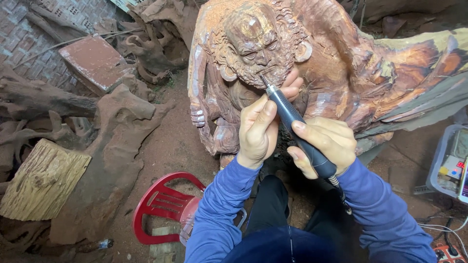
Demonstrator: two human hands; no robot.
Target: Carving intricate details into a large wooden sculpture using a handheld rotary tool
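Head view: a dark rotary carving tool (297, 131) is gripped by the right hand (324, 146), its tip set against the beard of a reddish wooden figure carving (253, 44). The left hand (261, 129) is curled beside the tool's front, steadying it. Below and left of the carving, a red plastic chair (163, 207) is seen.

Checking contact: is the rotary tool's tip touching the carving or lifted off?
Touching: the rotary tool tip meets the wooden carving at the beard.
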